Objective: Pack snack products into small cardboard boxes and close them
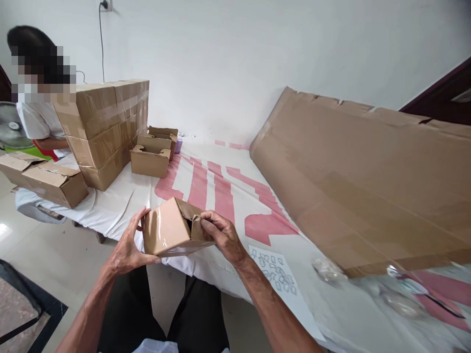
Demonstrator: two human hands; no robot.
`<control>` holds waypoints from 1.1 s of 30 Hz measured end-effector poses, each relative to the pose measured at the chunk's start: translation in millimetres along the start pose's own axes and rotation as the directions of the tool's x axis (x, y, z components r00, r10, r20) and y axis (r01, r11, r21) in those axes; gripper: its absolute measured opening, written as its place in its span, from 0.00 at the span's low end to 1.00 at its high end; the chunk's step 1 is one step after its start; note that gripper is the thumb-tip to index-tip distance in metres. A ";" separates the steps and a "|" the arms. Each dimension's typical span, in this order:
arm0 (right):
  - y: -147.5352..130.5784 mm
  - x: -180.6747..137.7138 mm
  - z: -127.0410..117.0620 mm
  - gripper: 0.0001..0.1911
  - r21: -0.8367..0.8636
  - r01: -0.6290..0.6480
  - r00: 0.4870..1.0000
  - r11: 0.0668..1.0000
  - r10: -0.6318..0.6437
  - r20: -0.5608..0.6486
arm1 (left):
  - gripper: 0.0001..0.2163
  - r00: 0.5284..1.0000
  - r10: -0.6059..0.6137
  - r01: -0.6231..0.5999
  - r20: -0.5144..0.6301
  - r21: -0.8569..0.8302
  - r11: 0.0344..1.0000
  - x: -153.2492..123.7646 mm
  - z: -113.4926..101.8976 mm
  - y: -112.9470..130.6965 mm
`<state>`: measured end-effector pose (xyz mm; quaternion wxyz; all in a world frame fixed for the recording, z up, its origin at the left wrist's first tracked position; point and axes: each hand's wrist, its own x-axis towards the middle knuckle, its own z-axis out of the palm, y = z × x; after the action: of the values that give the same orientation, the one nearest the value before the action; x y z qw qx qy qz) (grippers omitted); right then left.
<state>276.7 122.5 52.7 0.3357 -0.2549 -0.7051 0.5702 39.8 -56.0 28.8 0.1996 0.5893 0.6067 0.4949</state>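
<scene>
Small carton (170, 230) held off the counter's near edge. Left hand (127, 247) grips the taped side, right hand (221, 234) pinches end flap; tuck flap square, keep left steady.

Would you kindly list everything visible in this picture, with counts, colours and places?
small cardboard box: one, brown, taped, held over the table edge
open small boxes: two or three, brown, far left of the table
stacked cartons: several, brown, taped, beside them
open carton: one, brown, off the table, left
flattened cardboard sheet: one, brown, right, leaning on the wall
table cover: white with pink marks
label sheet: one, white, near edge
fan: one, far left
co-worker: one, white top, seated behind the cartons
left hand: grips the box's left side
right hand: presses its end flap
</scene>
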 end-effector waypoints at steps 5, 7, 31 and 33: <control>2.9 0.1 -1.1 0.25 -0.014 0.004 1.000 1.000 -0.005 -0.013 | 0.55 1.000 -0.019 0.020 0.020 -0.008 1.000 0.5 -1.5 3.8; 0.7 -0.1 2.0 0.24 -0.043 0.027 1.000 0.999 -0.027 -0.002 | 0.53 0.999 -0.022 0.022 0.034 0.019 1.000 1.0 -3.1 5.1; -20.5 -11.1 53.7 0.17 -0.354 0.559 0.829 0.750 -0.524 0.197 | 0.27 0.999 -0.002 0.006 -0.044 0.095 0.995 -12.3 -26.0 -20.2; -8.1 -6.5 35.4 0.15 -0.416 0.511 0.839 0.752 -0.541 0.053 | 0.28 0.999 -0.024 0.026 -0.025 0.087 0.996 -6.7 -25.9 -24.2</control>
<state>254.1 93.5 55.0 0.4451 -0.1312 -0.8401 0.2807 7.5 -67.1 17.4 0.1724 0.5837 0.6376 0.4724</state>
